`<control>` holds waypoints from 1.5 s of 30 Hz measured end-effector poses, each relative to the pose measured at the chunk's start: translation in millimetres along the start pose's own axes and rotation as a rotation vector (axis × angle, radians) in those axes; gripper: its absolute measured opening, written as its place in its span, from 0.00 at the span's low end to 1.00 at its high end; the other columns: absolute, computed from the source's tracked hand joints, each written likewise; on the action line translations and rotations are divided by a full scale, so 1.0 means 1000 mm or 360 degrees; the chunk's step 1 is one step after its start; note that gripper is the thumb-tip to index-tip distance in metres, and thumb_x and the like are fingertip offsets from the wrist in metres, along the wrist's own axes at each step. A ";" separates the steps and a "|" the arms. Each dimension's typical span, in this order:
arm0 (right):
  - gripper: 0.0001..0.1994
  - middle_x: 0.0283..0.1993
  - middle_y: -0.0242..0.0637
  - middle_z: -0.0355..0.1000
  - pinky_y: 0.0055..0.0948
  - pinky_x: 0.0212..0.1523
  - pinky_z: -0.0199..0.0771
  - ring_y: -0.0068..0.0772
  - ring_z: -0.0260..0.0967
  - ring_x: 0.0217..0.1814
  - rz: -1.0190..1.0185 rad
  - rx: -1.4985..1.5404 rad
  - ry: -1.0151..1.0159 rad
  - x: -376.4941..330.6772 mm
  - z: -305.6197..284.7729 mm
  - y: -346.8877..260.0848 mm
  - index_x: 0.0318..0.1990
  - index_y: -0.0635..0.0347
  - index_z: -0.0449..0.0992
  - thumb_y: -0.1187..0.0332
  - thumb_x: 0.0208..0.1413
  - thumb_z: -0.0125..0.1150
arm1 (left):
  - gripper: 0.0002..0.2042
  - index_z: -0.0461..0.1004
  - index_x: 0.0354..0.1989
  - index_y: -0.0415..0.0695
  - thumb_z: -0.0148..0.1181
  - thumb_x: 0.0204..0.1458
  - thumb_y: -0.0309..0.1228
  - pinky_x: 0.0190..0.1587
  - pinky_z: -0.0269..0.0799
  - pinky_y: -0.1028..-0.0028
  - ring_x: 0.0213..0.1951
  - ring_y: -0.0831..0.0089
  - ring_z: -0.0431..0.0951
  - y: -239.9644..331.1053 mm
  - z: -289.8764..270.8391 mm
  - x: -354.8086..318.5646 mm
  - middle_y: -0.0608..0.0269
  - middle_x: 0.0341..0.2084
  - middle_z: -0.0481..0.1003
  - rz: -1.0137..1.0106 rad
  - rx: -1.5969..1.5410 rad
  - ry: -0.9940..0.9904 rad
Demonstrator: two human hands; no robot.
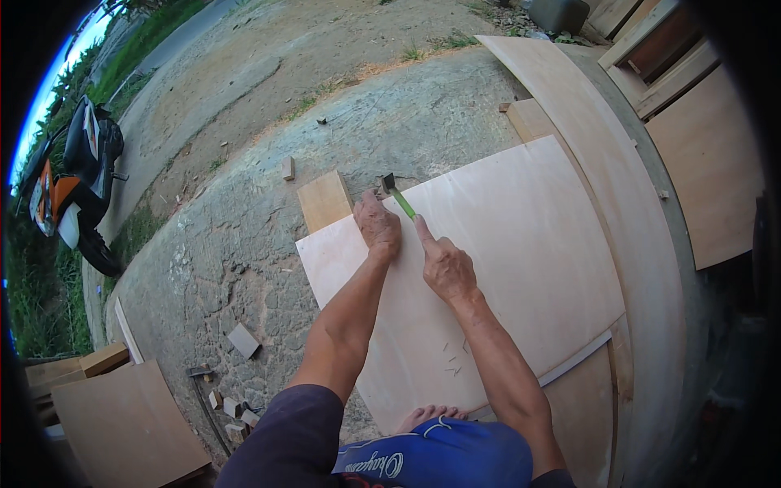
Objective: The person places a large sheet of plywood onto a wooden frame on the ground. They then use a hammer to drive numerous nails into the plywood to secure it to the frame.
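My right hand [449, 268] is wrapped around the green handle of a hammer [402, 202], index finger stretched along it. The dark hammer head lies by the far edge of a pale plywood sheet [504, 244]. Close to the left of the head, my left hand [378, 225] rests on that edge with its fingers bent together. Whatever it may pinch is hidden or too small to make out. Under the sheet's far left corner a wooden board [324, 201] sticks out. Several thin nails [454, 359] lie loose on the plywood near my bare foot [431, 416].
A long plywood strip [586, 122] curves along the right side. Wood offcuts [243, 341] and a dark metal bar [210, 411] lie on the rough concrete at left. Another plywood panel [126, 419] is at lower left. A motorcycle [77, 183] stands far left.
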State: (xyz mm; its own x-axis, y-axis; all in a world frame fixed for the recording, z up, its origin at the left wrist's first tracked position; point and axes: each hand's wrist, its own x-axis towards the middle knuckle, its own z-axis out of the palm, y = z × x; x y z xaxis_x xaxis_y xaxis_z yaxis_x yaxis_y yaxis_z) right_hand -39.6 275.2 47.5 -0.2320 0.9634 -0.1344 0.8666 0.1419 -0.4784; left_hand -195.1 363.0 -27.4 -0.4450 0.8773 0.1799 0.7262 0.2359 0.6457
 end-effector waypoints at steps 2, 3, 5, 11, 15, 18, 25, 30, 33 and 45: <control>0.34 0.32 0.52 0.74 0.52 0.37 0.78 0.57 0.76 0.33 0.0025 -0.0026 -0.0057 -0.002 0.006 -0.004 0.74 0.42 0.57 0.74 0.59 0.49 | 0.15 0.70 0.53 0.40 0.50 0.57 0.22 0.55 0.66 0.58 0.51 0.51 0.72 0.001 -0.001 -0.003 0.49 0.41 0.77 0.0010 -0.0070 -0.0001; 0.34 0.32 0.52 0.74 0.52 0.38 0.78 0.57 0.76 0.34 0.0042 -0.0041 -0.0075 -0.003 0.003 -0.001 0.74 0.42 0.58 0.74 0.59 0.48 | 0.16 0.70 0.54 0.40 0.50 0.55 0.21 0.56 0.66 0.59 0.52 0.51 0.72 0.005 -0.002 -0.004 0.48 0.42 0.77 0.0024 -0.0112 -0.0002; 0.32 0.32 0.52 0.74 0.52 0.39 0.76 0.56 0.75 0.34 0.0057 -0.0005 -0.0007 0.001 -0.012 0.005 0.75 0.43 0.56 0.73 0.62 0.48 | 0.16 0.68 0.56 0.39 0.49 0.59 0.22 0.57 0.66 0.59 0.53 0.50 0.73 0.004 0.001 0.002 0.49 0.47 0.76 0.0127 -0.0185 0.0058; 0.31 0.28 0.49 0.72 0.46 0.34 0.75 0.54 0.72 0.30 -0.0040 0.0228 0.0373 -0.086 -0.045 0.028 0.74 0.47 0.58 0.75 0.62 0.52 | 0.17 0.68 0.57 0.38 0.46 0.60 0.23 0.59 0.66 0.57 0.54 0.47 0.71 -0.010 -0.005 -0.022 0.45 0.50 0.73 0.0192 -0.0229 0.0222; 0.31 0.26 0.51 0.70 0.43 0.31 0.72 0.53 0.70 0.27 0.0126 0.0434 0.0634 -0.172 -0.011 0.083 0.73 0.55 0.60 0.76 0.61 0.54 | 0.15 0.71 0.54 0.39 0.55 0.58 0.22 0.63 0.64 0.60 0.51 0.51 0.74 -0.019 -0.035 -0.092 0.48 0.49 0.74 0.0408 -0.0455 -0.0261; 0.31 0.24 0.53 0.68 0.42 0.30 0.70 0.51 0.69 0.24 0.0366 0.0609 0.0731 -0.231 0.006 0.106 0.73 0.57 0.59 0.74 0.61 0.54 | 0.13 0.73 0.47 0.40 0.59 0.53 0.21 0.61 0.65 0.59 0.44 0.55 0.75 -0.020 -0.082 -0.162 0.54 0.37 0.76 0.0515 -0.0422 -0.0702; 0.31 0.41 0.63 0.76 0.46 0.37 0.74 0.60 0.75 0.34 0.0614 0.0530 0.0614 -0.265 0.009 0.114 0.74 0.56 0.56 0.73 0.63 0.53 | 0.12 0.71 0.43 0.39 0.60 0.48 0.22 0.47 0.68 0.58 0.39 0.54 0.76 0.010 -0.116 -0.237 0.55 0.31 0.79 0.0663 -0.0207 -0.1074; 0.32 0.38 0.62 0.76 0.48 0.37 0.73 0.61 0.75 0.34 0.0740 0.0533 0.0498 -0.259 0.001 0.106 0.75 0.56 0.55 0.73 0.63 0.52 | 0.11 0.69 0.41 0.38 0.58 0.48 0.22 0.45 0.67 0.58 0.38 0.53 0.76 0.037 -0.117 -0.235 0.53 0.30 0.77 0.0429 0.0078 -0.1191; 0.32 0.32 0.61 0.73 0.48 0.34 0.71 0.60 0.73 0.30 0.0648 0.0481 0.0597 -0.258 0.010 0.109 0.74 0.56 0.55 0.73 0.62 0.52 | 0.09 0.69 0.38 0.40 0.56 0.48 0.21 0.42 0.66 0.57 0.37 0.53 0.74 0.020 -0.099 -0.244 0.53 0.31 0.75 0.0820 0.0260 -0.1038; 0.31 0.57 0.66 0.71 0.46 0.45 0.76 0.65 0.76 0.45 0.0650 0.0650 0.0517 -0.241 0.014 0.100 0.74 0.59 0.54 0.73 0.63 0.49 | 0.14 0.69 0.51 0.37 0.55 0.56 0.19 0.48 0.75 0.63 0.42 0.56 0.80 -0.066 -0.111 -0.045 0.50 0.39 0.79 -0.0151 -0.0382 -0.0241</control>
State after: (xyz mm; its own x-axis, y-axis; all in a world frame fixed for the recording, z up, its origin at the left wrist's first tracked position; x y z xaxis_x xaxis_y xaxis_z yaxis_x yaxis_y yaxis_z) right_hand 96.6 54.0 20.3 0.2799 0.9502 -0.1368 0.6045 -0.2851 -0.7438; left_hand -281.4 261.9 4.7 -0.4085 0.9127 0.0095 0.5327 0.2300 0.8145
